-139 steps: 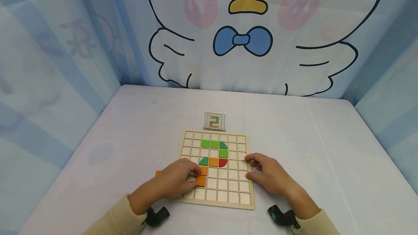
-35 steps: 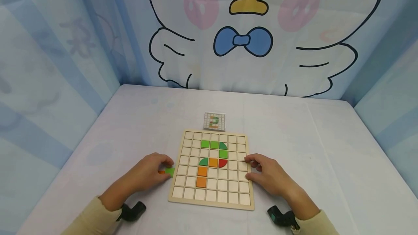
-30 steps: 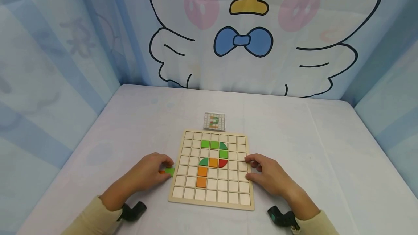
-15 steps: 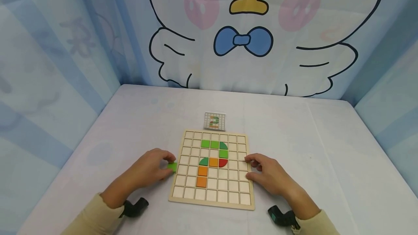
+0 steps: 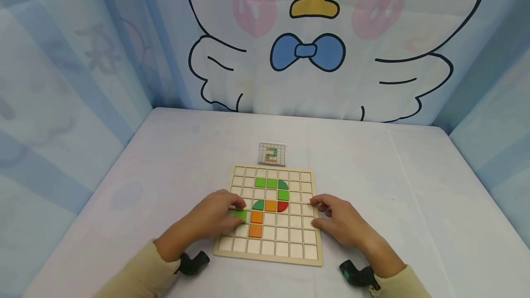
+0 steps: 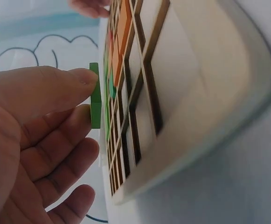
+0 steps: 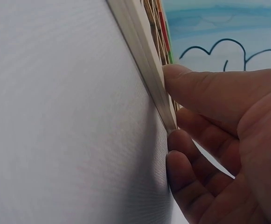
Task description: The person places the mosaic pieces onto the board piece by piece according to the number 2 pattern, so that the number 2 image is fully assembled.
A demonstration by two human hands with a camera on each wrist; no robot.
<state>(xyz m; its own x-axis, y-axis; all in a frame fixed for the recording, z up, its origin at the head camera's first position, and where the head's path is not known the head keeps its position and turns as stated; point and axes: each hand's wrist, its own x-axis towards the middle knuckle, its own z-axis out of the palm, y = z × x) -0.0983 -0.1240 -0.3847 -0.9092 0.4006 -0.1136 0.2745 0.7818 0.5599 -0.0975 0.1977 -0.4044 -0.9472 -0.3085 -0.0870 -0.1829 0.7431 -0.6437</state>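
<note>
My left hand (image 5: 215, 215) pinches a green square tile (image 6: 95, 95) between thumb and fingertips. It holds the tile close over the left side of the wooden grid board (image 5: 285, 234), just left of the orange tiles (image 5: 256, 230). Along the board's right edge, the thumb and fingertips of my right hand (image 5: 341, 219) rest against the rim, spread apart. Set into the board's cells are green square tiles (image 5: 272, 183), dark green quarter-round tiles (image 5: 258, 204), a red quarter-round tile (image 5: 283, 206) and several orange squares.
A small pattern card (image 5: 272, 154) showing a coloured figure 2 on a grid stands behind the board's far edge. The table has a white cloth (image 5: 393, 174), with a printed cartoon curtain (image 5: 306, 91) behind it. A black wrist camera (image 5: 193, 263) sits below my left hand.
My left hand went from the lower orange tile to beside the board's left edge, took up the green square tile there, and moved right over the board with it. My right hand stayed put.
</note>
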